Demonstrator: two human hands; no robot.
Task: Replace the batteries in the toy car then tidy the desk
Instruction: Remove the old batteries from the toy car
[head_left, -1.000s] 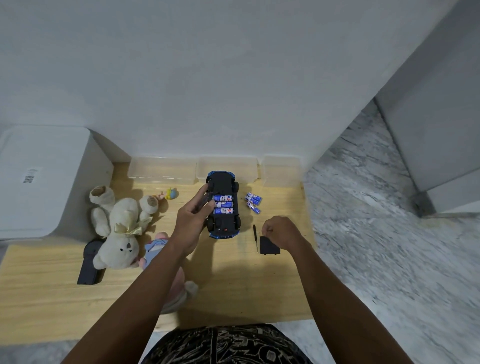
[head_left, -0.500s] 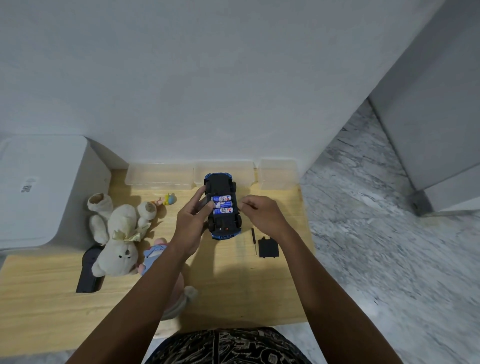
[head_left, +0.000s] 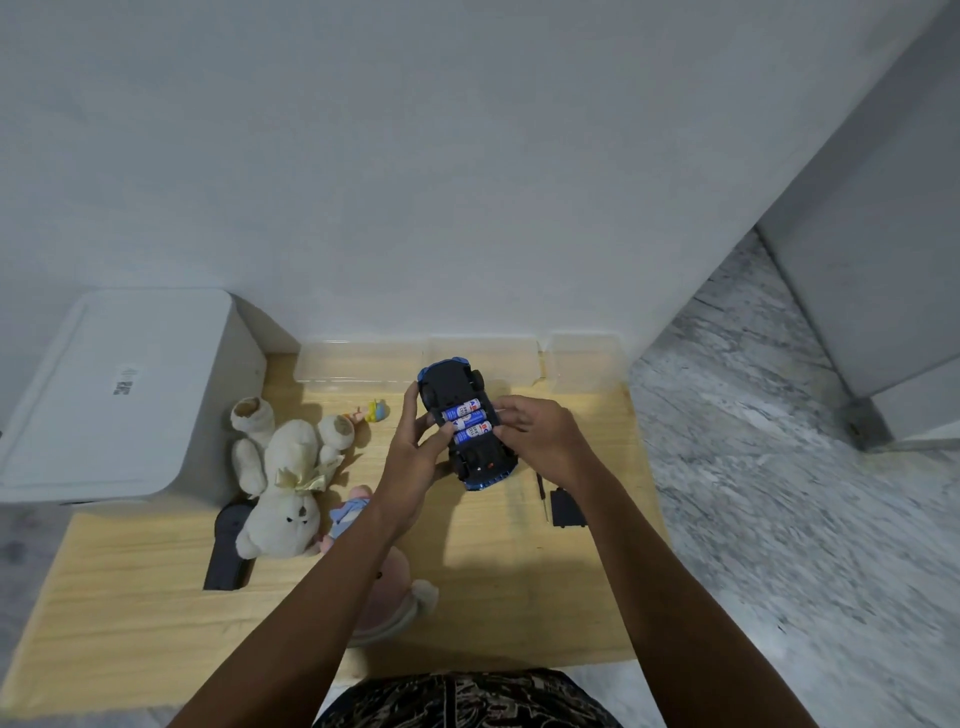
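The blue toy car (head_left: 450, 378) lies upside down between my hands, a little above the wooden desk (head_left: 493, 571), its open bay holding three blue-and-white batteries (head_left: 467, 419). My left hand (head_left: 415, 457) grips the car's left side, thumb across the batteries' left ends. My right hand (head_left: 540, 436) holds the right side, its curled fingertips at the batteries' right ends. The black battery cover (head_left: 566, 510) and a thin screwdriver (head_left: 543, 499) lie on the desk to the right, partly under my right forearm. The loose batteries right of the car are hidden by my right hand.
A white teddy bear (head_left: 285, 483), a small doll (head_left: 347, 512), a pink plush (head_left: 389, 603), a tiny toy (head_left: 377, 410) and a black object (head_left: 226, 551) lie on the left. Clear containers (head_left: 363, 358) line the wall. A white box (head_left: 114, 395) stands far left. The desk's right edge meets marble floor.
My right hand left the battery cover and moved up-left to the car's right side. The car is now turned slightly and held by both hands.
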